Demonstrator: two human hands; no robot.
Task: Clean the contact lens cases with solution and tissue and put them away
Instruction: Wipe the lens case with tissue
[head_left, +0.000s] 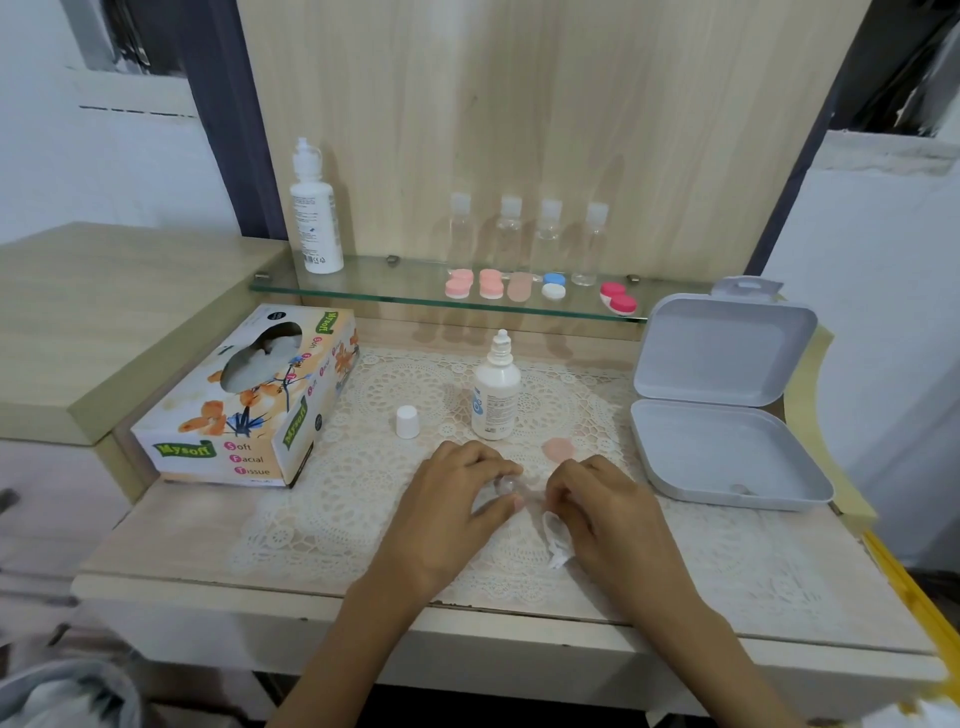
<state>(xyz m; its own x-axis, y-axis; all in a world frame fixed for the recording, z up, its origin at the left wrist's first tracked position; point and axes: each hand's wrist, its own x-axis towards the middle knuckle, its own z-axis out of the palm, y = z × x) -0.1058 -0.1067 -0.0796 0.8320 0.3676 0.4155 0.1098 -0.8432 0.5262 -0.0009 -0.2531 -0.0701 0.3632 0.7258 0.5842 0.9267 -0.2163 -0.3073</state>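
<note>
Your left hand (457, 499) pinches a clear lens case (506, 488) between thumb and fingers, low over the lace mat (363, 499). Your right hand (597, 504) grips the case's other end with a crumpled tissue (556, 535) tucked under its fingers. 1 pink cap (558, 448) lies just beyond, near the solution bottle (496, 395).

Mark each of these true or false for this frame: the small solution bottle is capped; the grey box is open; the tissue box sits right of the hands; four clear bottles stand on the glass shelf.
1. The small solution bottle is capped. False: its white cap stands apart on the lace mat.
2. The grey box is open. True.
3. The tissue box sits right of the hands. False: it is on the left, beyond the left hand.
4. Four clear bottles stand on the glass shelf. True.
</note>
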